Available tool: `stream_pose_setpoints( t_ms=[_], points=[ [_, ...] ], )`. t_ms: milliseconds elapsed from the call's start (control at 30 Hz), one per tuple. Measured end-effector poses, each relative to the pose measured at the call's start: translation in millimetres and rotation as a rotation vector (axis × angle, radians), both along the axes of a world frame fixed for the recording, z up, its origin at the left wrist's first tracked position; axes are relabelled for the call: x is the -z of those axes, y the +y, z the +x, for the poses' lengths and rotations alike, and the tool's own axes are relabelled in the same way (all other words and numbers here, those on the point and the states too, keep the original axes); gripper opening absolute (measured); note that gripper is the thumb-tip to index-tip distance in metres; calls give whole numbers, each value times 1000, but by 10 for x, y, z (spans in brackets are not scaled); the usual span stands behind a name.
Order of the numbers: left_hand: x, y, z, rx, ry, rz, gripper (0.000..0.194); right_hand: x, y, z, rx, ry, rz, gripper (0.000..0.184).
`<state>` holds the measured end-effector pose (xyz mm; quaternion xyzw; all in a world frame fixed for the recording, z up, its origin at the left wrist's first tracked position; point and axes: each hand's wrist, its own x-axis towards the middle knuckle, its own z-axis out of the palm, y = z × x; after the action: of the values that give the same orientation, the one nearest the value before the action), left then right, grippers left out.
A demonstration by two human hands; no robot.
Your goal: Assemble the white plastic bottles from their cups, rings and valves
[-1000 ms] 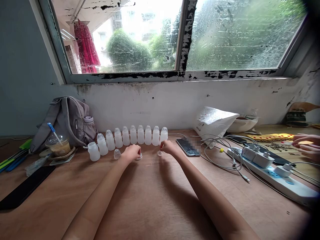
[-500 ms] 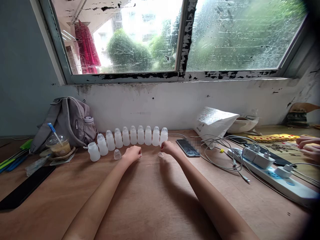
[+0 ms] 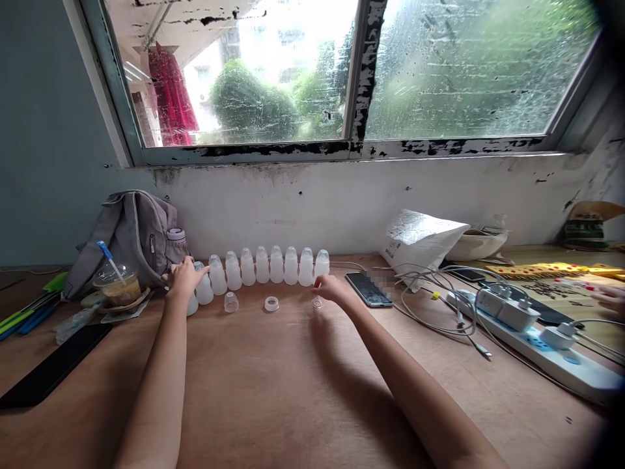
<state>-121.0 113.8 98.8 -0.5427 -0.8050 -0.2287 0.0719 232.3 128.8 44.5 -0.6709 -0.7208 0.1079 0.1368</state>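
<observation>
Head view: the left grip [image 3: 184,277] covers the top of the leftmost bottle [image 3: 192,307], the right grip [image 3: 319,286] is at a small clear piece [image 3: 317,303], whether either holds unclear.

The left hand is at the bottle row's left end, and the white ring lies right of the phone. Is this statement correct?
Not entirely: the head view shows the white ring left of the phone. The left hand is at the left end of the bottle row.

Between the forearms [image 3: 159,371] the tabletop [image 3: 273,384] is free, but a row of bottles [image 3: 276,266] bars the wall [image 3: 303,212].
</observation>
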Motion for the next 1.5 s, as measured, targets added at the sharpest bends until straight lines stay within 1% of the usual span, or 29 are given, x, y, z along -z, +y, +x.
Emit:
stream_pose_setpoints(
  t_ms=[100, 167, 233, 300, 333, 367, 433, 500, 567, 633, 700, 767, 833, 933, 1000, 1133, 1200, 1400, 1500],
  points=[
    [-21, -16, -84, 26, -52, -73, 39, -29, -19, -28, -3, 48, 34, 8],
    [-112, -60, -64, 39, -54, -47, 35, -65, -40, -56, -5, 93, 72, 9],
    [-246, -135, 6, 95, -73, 28, 34, -119, -73, -103, -20, 153, 115, 12],
    [-383, -225, 123, 210, -142, 150, 34, -189, -128, -177, -66, 218, 151, 18],
    [-439, -268, 197, 282, -202, 212, 34, -229, -165, -224, -109, 284, 157, 22],
    [-483, -307, 280, 361, -278, 272, 34, -271, -208, -275, -158, 375, 150, 26],
    [-529, -366, 467, 556, -474, 349, 37, -351, -303, -379, -260, 691, 81, 33],
    [-526, -398, 665, 742, -674, 357, 38, -415, -390, -467, -328, 1008, -39, 39],
    [-487, -409, 849, 876, -809, 330, 37, -453, -441, -521, -387, 1244, -179, 43],
    [-422, -401, 1008, 941, -881, 306, 36, -459, -442, -536, -391, 1399, -257, 42],
    [-331, -380, 1143, 935, -904, 276, 37, -436, -399, -519, -302, 1457, -218, 37],
    [-216, -352, 1269, 888, -900, 220, 39, -400, -337, -485, -198, 1451, -140, 32],
    [-86, -321, 1389, 835, -897, 172, 41, -366, -288, -451, -116, 1394, -67, 30],
    [103, -269, 1524, 751, -890, 152, 39, -343, -272, -422, -5, 1223, 68, 30],
    [199, -229, 1555, 694, -860, 140, 39, -345, -297, -423, 27, 1066, 175, 29],
    [302, -131, 1490, 636, -821, 131, 36, -361, -376, -467, -24, 740, 364, 24],
    [326, -79, 1441, 627, -820, 114, 34, -365, -409, -493, -55, 624, 428, 24],
    [373, 28, 1371, 655, -875, 19, 33, -357, -456, -508, -102, 475, 512, 27],
    [383, 40, 1348, 685, -902, -48, 33, -335, -477, -488, -170, 420, 598, 27]
  ],
)
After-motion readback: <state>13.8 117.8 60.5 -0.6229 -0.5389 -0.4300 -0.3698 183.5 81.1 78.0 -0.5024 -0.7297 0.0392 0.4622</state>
